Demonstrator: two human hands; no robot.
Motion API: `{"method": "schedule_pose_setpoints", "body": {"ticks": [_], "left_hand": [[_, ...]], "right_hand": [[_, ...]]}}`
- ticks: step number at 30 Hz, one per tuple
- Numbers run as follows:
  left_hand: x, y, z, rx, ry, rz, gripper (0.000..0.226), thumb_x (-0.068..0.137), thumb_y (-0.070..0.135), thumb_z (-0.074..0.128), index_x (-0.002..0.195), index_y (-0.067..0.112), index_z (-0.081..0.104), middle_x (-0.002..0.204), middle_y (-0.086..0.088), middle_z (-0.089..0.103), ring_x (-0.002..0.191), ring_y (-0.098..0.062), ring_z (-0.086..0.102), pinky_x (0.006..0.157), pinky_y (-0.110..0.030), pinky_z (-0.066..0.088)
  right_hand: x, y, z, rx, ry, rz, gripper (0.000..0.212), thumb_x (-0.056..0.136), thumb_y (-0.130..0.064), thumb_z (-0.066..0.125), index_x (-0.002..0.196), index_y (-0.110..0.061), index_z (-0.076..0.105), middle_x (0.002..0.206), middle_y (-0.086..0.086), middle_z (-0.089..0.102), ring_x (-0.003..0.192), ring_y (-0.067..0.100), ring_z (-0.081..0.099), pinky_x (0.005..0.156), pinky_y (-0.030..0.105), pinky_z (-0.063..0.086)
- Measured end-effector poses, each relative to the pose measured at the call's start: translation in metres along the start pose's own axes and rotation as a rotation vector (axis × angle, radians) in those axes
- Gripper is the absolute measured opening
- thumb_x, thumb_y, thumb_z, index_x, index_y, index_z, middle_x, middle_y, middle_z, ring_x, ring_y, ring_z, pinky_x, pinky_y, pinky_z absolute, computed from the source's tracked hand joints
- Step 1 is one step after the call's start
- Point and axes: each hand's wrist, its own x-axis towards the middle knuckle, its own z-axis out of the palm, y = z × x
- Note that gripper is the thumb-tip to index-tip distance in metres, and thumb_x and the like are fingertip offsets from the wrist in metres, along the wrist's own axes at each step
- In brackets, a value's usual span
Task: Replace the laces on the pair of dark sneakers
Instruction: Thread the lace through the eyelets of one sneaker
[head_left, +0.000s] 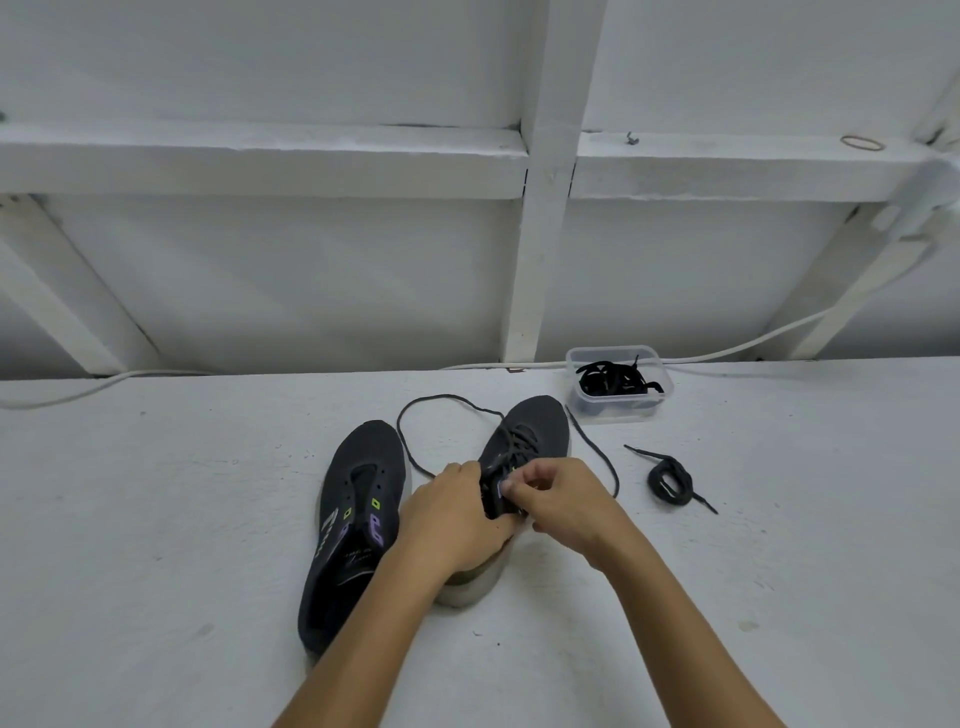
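Two dark sneakers stand on the white surface, toes pointing away from me. The left sneaker (353, 519) has no lace, and its eyelets show green and purple tabs. The right sneaker (535, 431) carries a dark lace (415, 415) whose loose ends loop out to both sides. My left hand (452, 519) grips the right sneaker at its collar. At the upper eyelets my right hand (561, 499) pinches the lace or the shoe's edge; its fingers hide which. A coiled black lace (670, 480) lies to the right of the shoes.
A clear plastic tub (618, 384) with black laces in it stands behind the right sneaker near the wall. A white cable (753, 343) runs along the back edge. White wall framing rises behind, with a rubber band (862, 142) on its ledge.
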Motion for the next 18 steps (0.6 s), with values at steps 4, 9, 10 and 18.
{"method": "schedule_pose_setpoints", "body": {"ticks": [4, 9, 10, 18], "left_hand": [[0.000, 0.000, 0.004, 0.022, 0.017, -0.005, 0.058, 0.083, 0.070, 0.057, 0.119, 0.024, 0.050, 0.116, 0.005, 0.056, 0.105, -0.023, 0.059, 0.082, -0.036, 0.050], [0.000, -0.001, 0.005, 0.014, 0.022, -0.025, 0.058, 0.086, 0.068, 0.055, 0.122, 0.022, 0.050, 0.118, 0.003, 0.058, 0.108, -0.024, 0.058, 0.088, -0.039, 0.051], [0.000, 0.000, 0.004, -0.006, 0.022, -0.032, 0.060, 0.085, 0.068, 0.056, 0.123, 0.022, 0.050, 0.118, 0.003, 0.058, 0.108, -0.024, 0.059, 0.089, -0.040, 0.051], [-0.001, 0.000, 0.002, -0.016, -0.025, -0.038, 0.067, 0.076, 0.061, 0.068, 0.125, 0.020, 0.048, 0.120, 0.002, 0.057, 0.111, -0.022, 0.058, 0.091, -0.041, 0.052]], "right_hand": [[0.003, -0.006, -0.003, -0.108, 0.048, -0.045, 0.013, 0.093, -0.026, 0.060, 0.081, -0.025, 0.066, 0.070, -0.015, 0.068, 0.062, -0.001, 0.058, 0.054, 0.011, 0.042], [0.008, -0.012, -0.011, -0.215, 0.271, -0.221, 0.012, 0.099, -0.030, 0.056, 0.089, -0.025, 0.060, 0.079, -0.009, 0.065, 0.067, 0.005, 0.060, 0.058, 0.012, 0.042], [0.007, -0.010, -0.013, -0.155, 0.241, -0.187, 0.017, 0.097, -0.037, 0.060, 0.085, -0.025, 0.064, 0.075, -0.008, 0.067, 0.065, 0.009, 0.063, 0.060, 0.019, 0.050], [0.004, -0.001, -0.003, -0.132, 0.039, -0.135, 0.021, 0.093, -0.032, 0.069, 0.074, -0.025, 0.068, 0.069, -0.011, 0.069, 0.066, 0.005, 0.064, 0.073, 0.038, 0.060]]}}
